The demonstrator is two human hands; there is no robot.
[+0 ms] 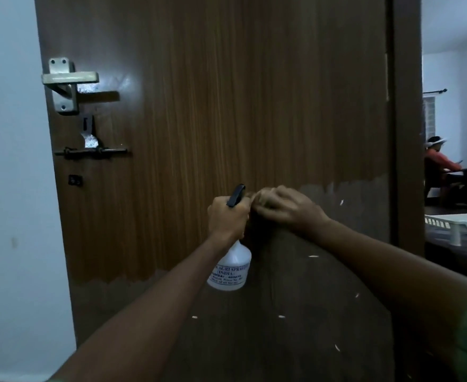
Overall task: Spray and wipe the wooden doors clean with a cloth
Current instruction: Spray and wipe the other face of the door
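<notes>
A brown wooden door [213, 106] fills the view, with a worn, paler band low down. My left hand [226, 216] grips the neck of a white spray bottle [231, 271], just under its black trigger [236, 195]. My right hand [281, 208] meets it from the right, fingers curled around the nozzle end of the sprayer head. A dark brown cloth [281, 312] flecked with white lint hangs below my right hand and forearm, covering the lower door. How the cloth is held is hidden.
A metal lever handle [69, 78], a latch and a sliding bolt [91, 153] sit near the door's left edge beside a pale wall. Right of the door frame [408, 133], another room shows a seated person [441, 166] and a white rack [458, 221].
</notes>
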